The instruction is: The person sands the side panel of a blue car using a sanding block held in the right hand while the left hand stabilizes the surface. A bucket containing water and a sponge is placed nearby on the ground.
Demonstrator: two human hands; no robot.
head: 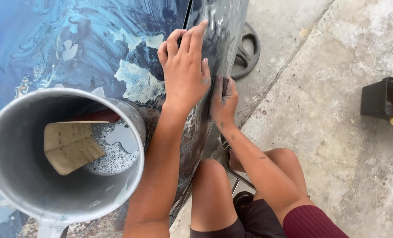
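While flat on the car panel [117, 48], left hand [185, 70] open-fingered; right hand [223, 101] apparently pinching sandpaper [217, 86].

arms: bare, no sleeves | left hand [185, 70]: dark smudges on the fingers | right hand [223, 101]: dark smudges, grey dirt marks down the forearm | shorts [258, 220]: dark with a dark red ribbed part | knees: bare

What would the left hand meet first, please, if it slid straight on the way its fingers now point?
The left hand lies flat on the blue car panel, fingers pointing up the picture. Ahead is probably only more wet panel along the dark seam; nothing else shows.
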